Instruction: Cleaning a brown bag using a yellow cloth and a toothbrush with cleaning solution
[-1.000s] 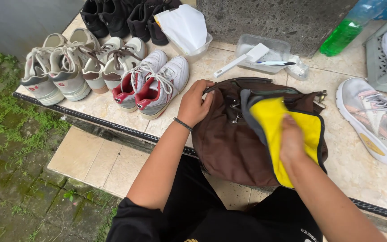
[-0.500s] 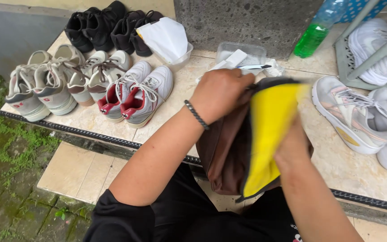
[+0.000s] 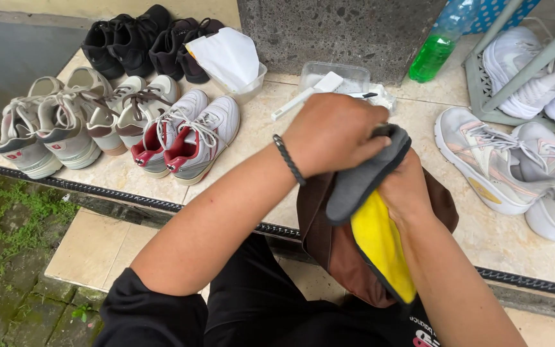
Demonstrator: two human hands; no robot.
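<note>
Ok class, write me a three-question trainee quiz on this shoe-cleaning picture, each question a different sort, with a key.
1. True or false: the left hand grips the grey edge of the yellow cloth.
2. Which stands beside the stone block? A) green bottle B) red bucket C) blue kettle
3. Fill in: the brown bag is held over the edge of the tiled ____.

Key: 1 true; 2 A; 3 ledge. The right hand is pressed against the cloth and bag; its grip is hidden.
</note>
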